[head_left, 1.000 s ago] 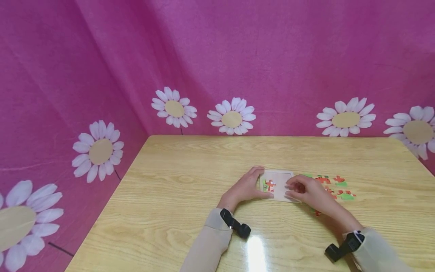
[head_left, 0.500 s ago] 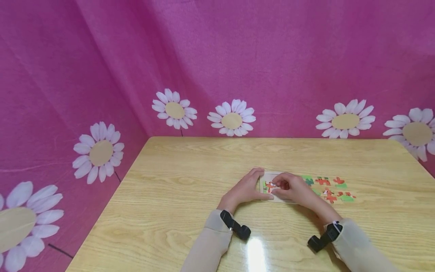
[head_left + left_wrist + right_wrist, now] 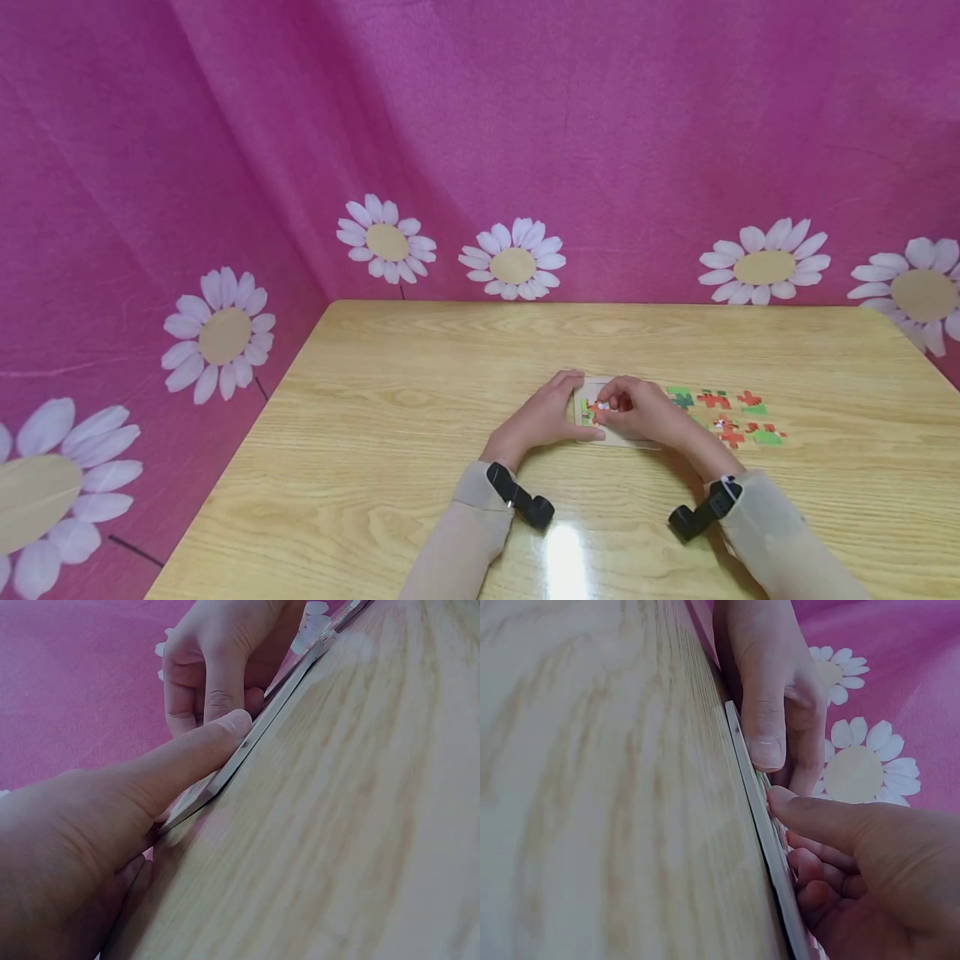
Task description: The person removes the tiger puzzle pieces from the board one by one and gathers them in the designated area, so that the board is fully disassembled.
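A pale, flat puzzle board lies on the table with a few red and green pieces at its left end. My left hand holds that end, thumb on the near edge and fingers round the far corner. Over the board is my right hand, its thumb and fingertips pinching a small red puzzle piece beside the left-end pieces. In the left wrist view, the left thumb lies over the board's edge. From the right wrist, the right thumb tip shows close over the board; the piece is mostly hidden.
Loose puzzle pieces lie to the board's right, among them a green one, red ones and a red-green one. The wooden table meets a pink curtain with daisies behind and at left.
My right hand has moved left across the board to the pieces at its left end, uncovering some loose pieces on the right. The left hand stays in place on the board.
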Motion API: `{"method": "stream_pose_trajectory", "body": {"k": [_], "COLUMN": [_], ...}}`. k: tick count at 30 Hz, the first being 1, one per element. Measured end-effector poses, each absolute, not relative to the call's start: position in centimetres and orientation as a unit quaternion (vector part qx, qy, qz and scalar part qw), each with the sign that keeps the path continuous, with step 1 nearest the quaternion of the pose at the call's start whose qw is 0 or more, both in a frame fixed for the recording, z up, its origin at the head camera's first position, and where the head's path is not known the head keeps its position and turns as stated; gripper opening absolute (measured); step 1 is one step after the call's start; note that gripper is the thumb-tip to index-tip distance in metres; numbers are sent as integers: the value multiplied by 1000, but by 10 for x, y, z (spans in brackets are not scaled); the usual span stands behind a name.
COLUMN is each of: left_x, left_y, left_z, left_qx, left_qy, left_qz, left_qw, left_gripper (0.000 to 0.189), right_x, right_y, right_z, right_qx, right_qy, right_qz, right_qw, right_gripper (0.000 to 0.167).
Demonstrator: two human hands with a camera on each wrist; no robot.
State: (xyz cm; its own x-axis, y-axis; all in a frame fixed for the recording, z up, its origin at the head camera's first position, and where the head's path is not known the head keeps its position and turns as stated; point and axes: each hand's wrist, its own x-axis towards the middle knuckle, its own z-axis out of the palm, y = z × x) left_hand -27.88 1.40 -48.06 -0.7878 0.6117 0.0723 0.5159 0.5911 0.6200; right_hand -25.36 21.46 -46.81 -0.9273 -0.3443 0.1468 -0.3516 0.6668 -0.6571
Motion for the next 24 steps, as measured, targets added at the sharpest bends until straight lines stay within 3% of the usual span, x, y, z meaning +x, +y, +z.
{"method": "stream_pose_trajectory", "body": {"k": [9,24], "left_x": [-278,-278], "left_y": [15,15], "left_z": [-479,-480], "left_qx": [315,308], "left_qy": [891,894], "left_qz": [319,315], "left_qw": [74,78], "left_gripper": [85,88], "right_x": [-254,-247], "right_y": [214,213], "right_z": [-468,-477], "right_qx": [194,183], "right_qy": [-907,-900], "right_qz": [375,392], "right_qw": [-7,52], "right_gripper": [17,18]}}
